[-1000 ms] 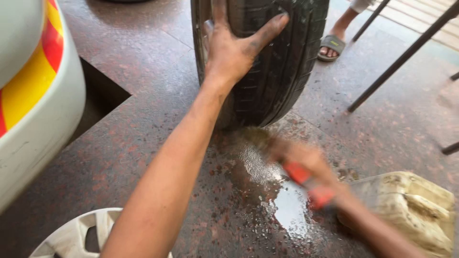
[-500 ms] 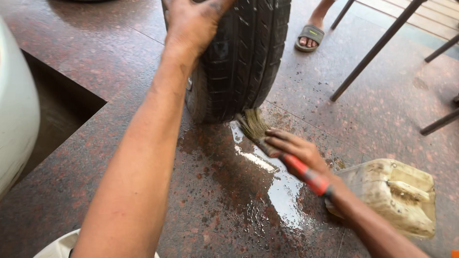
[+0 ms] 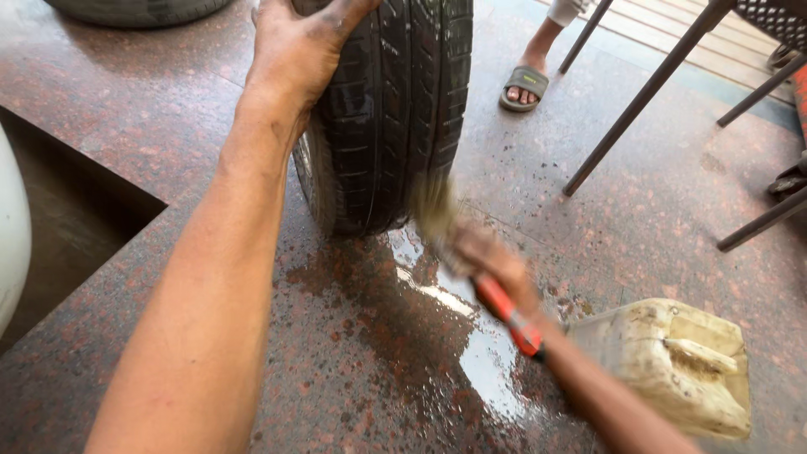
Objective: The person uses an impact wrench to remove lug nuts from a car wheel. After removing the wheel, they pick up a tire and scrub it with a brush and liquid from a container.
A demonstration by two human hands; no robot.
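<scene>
A black car tyre [image 3: 395,109] stands upright on the wet stone floor. My left hand [image 3: 294,50], dirty with grime, rests on top of its tread and holds it steady. My right hand [image 3: 487,261], blurred by motion, grips a brush with a red handle [image 3: 504,315]. The brush's bristles [image 3: 433,206] are at the tyre's lower right side, close to the tread.
A dirty cream plastic canister [image 3: 672,361] lies at the lower right. A puddle [image 3: 454,319] spreads under the tyre. Another person's sandalled foot [image 3: 525,84] stands behind. Dark metal legs [image 3: 639,101] slant at right. A floor pit [image 3: 67,219] and a white car body [image 3: 10,244] lie left.
My right hand with the brush has moved up from the wet floor to the tyre's lower side. The view has shifted closer; my left hand stays on the tyre's top.
</scene>
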